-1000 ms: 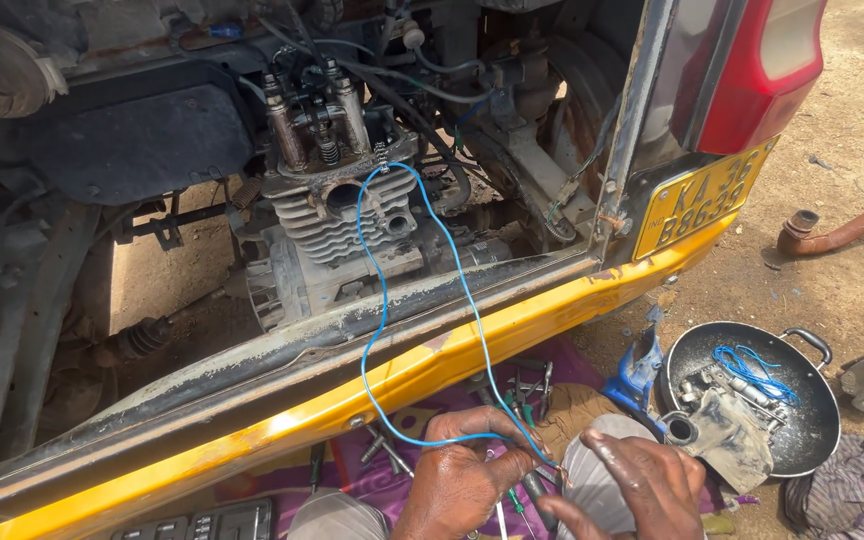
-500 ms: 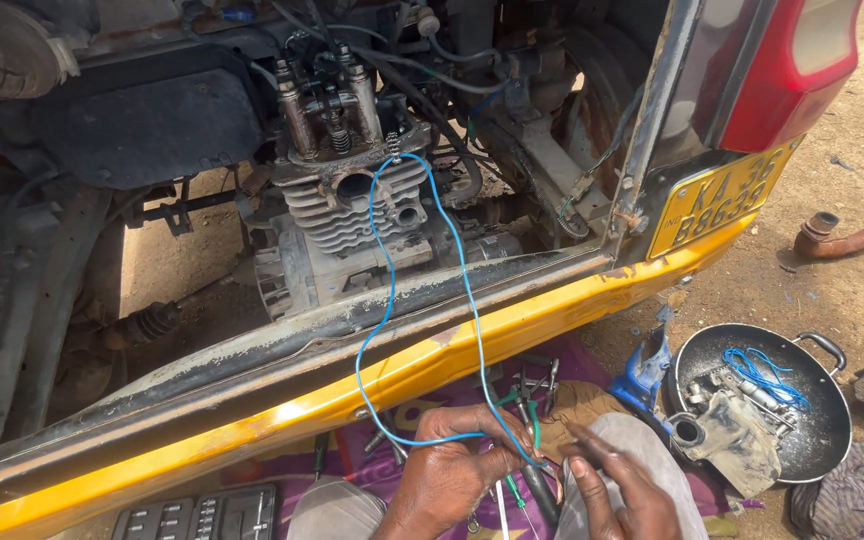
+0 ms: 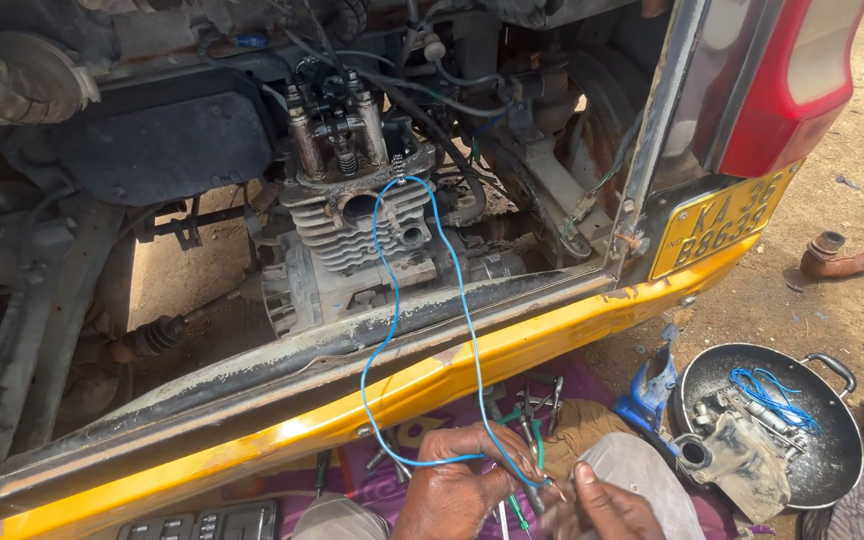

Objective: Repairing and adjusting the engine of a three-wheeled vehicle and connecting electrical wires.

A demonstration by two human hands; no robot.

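Down at the bottom edge, the left hand (image 3: 457, 485) has its fingers curled in and pressed together around the blue wire (image 3: 467, 330), which crosses the top of the knuckles and runs on toward the fingertips. The right hand (image 3: 602, 505) sits just beside it, fingers bent and closed, thumb raised; its fingertips meet the left hand's at the wire's lower end, pinching something thin there, though whether that is the wire itself or a small tool is too small to tell.

From the hands the wire rises in two strands over the yellow bumper (image 3: 512, 350) and loops around the finned engine cylinder (image 3: 352, 225) inside the open rear of the vehicle. One strand bows out to the left before dropping back to the left hand.

Below the bumper, a purple cloth (image 3: 382, 480) lies on the ground with pliers and screwdrivers (image 3: 532, 400) scattered on it, just beyond the fingers. To the right, well apart from the hands, a round black pan (image 3: 832, 455) holds a grey metal engine part (image 3: 737, 460) and a coil of more blue wire.
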